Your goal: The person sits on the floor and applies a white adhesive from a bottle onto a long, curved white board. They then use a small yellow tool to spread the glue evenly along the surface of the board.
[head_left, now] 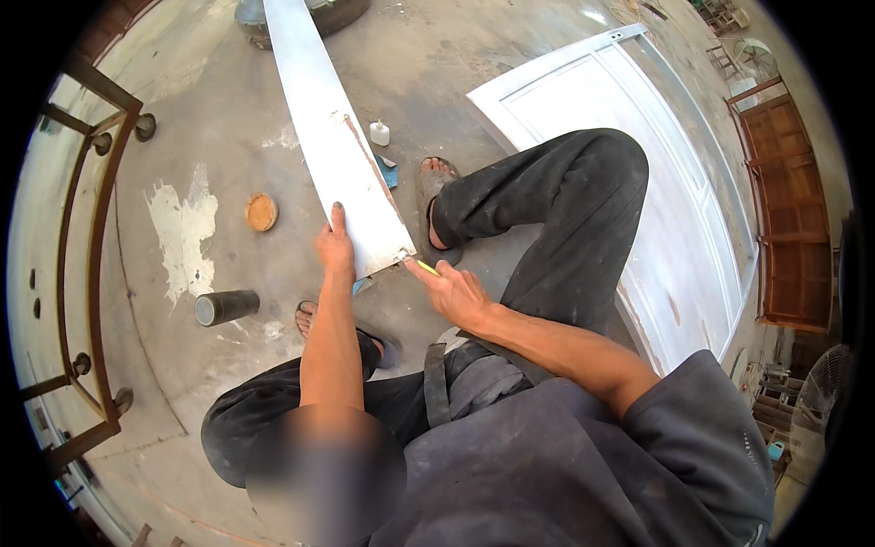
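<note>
A long white board (pixel 330 109) slants away from me between my knees, with brown filler-like patches along its right edge and at its near end. My left hand (pixel 336 248) grips the board's left edge near that end, thumb on top, other fingers mostly hidden beneath. My right hand (pixel 456 294) is closed round a slim tool with a yellow-green handle (pixel 426 267). The tool's tip meets the board's near right corner; its exact kind is too small to tell. Left of the board lies a round tub or lid of orange-brown paste (pixel 261 211).
A small white bottle (pixel 379 133) and a blue sheet (pixel 388 171) lie right of the board. A dark cylinder (pixel 228 307) rests on its side at left. A wheeled frame (pixel 108 237) borders the left, a white panelled door (pixel 629 173) the right. A brown wooden door (pixel 786 210) stands beyond.
</note>
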A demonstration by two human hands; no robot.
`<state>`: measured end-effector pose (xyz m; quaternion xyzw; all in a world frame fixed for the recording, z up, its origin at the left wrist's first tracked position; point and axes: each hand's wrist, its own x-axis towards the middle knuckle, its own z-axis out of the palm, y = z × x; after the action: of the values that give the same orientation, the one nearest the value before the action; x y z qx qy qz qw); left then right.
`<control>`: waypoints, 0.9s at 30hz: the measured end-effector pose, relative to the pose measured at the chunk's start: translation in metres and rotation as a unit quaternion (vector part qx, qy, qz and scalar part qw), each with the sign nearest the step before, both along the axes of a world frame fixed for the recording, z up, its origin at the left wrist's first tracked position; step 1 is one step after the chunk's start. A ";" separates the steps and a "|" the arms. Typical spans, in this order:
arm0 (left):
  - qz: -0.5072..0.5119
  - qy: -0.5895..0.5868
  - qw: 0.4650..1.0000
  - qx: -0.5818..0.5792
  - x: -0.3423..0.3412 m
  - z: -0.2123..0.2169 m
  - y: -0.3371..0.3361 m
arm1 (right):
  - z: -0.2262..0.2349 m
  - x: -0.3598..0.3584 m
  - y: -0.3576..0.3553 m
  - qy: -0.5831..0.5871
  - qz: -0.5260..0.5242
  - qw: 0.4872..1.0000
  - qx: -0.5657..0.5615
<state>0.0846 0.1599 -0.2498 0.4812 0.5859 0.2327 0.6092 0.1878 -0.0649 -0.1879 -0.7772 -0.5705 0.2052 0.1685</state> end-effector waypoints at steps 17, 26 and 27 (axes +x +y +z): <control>0.019 0.001 1.000 0.024 -0.001 -0.003 -0.005 | 0.003 -0.001 0.006 0.002 0.005 1.000 0.028; 0.006 0.032 0.998 0.045 0.001 0.001 -0.007 | 0.007 0.001 0.006 -0.008 -0.001 1.000 -0.004; 0.006 0.016 0.999 0.028 0.002 0.002 -0.005 | 0.005 0.002 0.008 -0.012 -0.004 1.000 0.007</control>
<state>0.0865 0.1548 -0.2474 0.4989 0.5916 0.2447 0.5842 0.1899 -0.0569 -0.1833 -0.7809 -0.5707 0.1911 0.1675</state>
